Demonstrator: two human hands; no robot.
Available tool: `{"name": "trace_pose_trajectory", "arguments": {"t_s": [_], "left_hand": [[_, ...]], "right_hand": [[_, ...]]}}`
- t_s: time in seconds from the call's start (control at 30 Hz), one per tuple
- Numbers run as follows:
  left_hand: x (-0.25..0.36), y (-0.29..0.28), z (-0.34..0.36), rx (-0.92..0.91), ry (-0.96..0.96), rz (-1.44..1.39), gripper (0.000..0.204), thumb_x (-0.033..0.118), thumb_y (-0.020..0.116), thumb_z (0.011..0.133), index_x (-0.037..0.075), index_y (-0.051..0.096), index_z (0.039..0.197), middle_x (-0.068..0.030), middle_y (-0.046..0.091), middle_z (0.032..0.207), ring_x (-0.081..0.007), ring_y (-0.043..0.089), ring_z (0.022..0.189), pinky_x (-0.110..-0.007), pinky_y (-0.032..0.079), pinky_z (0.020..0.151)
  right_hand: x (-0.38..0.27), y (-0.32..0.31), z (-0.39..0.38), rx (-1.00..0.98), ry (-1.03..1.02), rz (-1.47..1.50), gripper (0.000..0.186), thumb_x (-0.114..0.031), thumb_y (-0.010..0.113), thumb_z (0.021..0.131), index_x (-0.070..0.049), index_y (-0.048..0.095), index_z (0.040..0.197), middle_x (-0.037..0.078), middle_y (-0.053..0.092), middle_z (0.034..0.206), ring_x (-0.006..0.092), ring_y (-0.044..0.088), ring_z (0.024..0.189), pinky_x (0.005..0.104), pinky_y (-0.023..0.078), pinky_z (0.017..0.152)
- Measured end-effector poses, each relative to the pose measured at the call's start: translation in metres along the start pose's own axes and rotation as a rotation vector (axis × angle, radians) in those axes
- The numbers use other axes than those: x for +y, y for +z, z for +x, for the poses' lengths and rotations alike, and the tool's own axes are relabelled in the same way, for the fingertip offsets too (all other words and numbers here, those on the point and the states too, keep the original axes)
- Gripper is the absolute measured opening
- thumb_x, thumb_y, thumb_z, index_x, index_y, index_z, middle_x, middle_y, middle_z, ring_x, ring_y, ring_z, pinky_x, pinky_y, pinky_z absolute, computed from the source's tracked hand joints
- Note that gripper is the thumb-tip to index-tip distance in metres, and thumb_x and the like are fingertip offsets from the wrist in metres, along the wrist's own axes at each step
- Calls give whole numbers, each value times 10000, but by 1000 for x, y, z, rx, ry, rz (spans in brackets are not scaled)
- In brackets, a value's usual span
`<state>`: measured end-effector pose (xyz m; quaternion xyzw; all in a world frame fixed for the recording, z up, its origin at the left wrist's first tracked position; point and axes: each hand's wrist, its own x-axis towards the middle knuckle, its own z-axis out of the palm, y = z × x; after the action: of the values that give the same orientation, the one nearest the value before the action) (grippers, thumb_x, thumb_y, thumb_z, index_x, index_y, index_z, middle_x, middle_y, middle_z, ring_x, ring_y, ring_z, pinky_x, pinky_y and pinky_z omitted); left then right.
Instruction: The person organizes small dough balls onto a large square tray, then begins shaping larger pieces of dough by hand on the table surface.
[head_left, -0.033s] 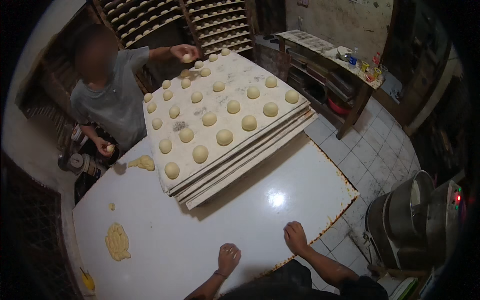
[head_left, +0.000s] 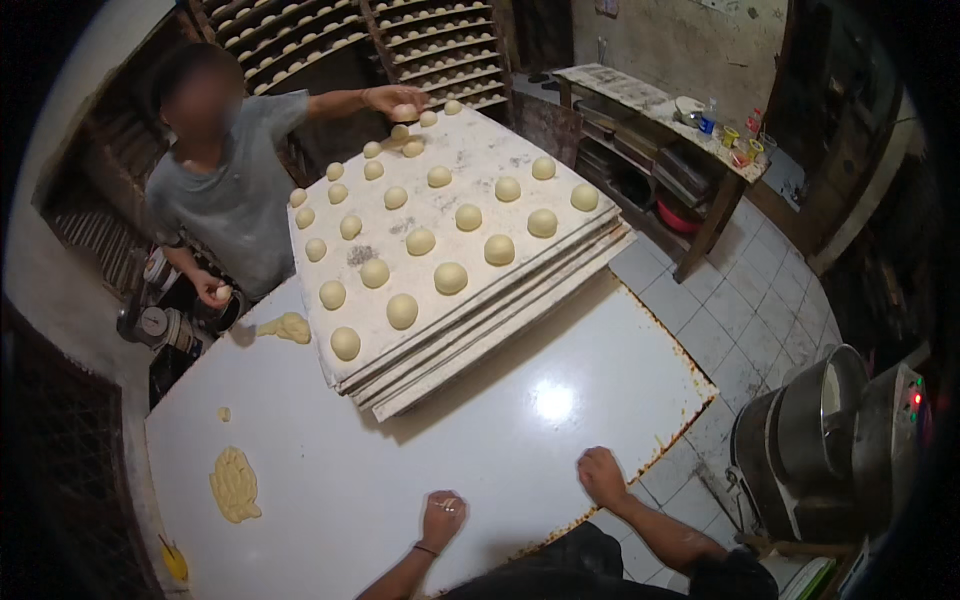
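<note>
White rust-edged table, tiled floor

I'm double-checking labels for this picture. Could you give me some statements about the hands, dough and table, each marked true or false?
1. Dough balls sit on top of the stacked boards. True.
2. The person's left hand holds a dough ball. False: no ball shows in it.
3. A co-worker's outstretched hand is at the boards' far edge. True.
4. The flattened dough lump lies right of the person's right hand. False: it lies left of both hands.
5. The stacked boards rest on the white table. True.
</note>
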<state>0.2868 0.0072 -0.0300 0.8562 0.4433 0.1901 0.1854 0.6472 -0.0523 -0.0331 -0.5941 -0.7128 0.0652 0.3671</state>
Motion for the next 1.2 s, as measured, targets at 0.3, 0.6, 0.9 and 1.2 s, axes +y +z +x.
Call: {"name": "trace_pose_trajectory", "arguments": {"t_s": [0.3, 0.6, 0.9, 1.2], "left_hand": [[8, 27, 0, 272, 82, -116, 94, 69, 642, 770, 40, 568, 719, -132, 605, 767, -335, 556, 766, -439, 450, 739], [18, 23, 10, 278, -74, -58, 78, 84, 655, 755, 49, 586, 744, -122, 605, 794, -305, 575, 805, -433, 473, 730], [22, 17, 7, 306, -242, -6, 73, 55, 645, 760, 37, 581, 729, -119, 605, 781, -313, 585, 827, -411, 451, 798], [0, 4, 15, 468, -238, -34, 64, 20, 614, 766, 30, 577, 715, -123, 602, 766, -297, 571, 779, -420, 453, 714]], "right_hand": [[-22, 10, 21, 59, 198, 9, 94, 20, 640, 729, -14, 585, 798, 151, 591, 874, 346, 545, 829, 438, 447, 780], [-37, 34, 18, 175, 234, 52, 68, 9, 648, 726, -23, 588, 734, 148, 601, 828, 327, 573, 840, 408, 460, 762], [-50, 42, 38, 57, 449, -52, 111, 17, 652, 716, 2, 600, 813, 147, 592, 907, 333, 553, 879, 424, 451, 805], [-58, 35, 33, 131, 253, -40, 68, 9, 637, 762, 16, 626, 828, 164, 618, 916, 332, 557, 940, 410, 457, 841]]}}
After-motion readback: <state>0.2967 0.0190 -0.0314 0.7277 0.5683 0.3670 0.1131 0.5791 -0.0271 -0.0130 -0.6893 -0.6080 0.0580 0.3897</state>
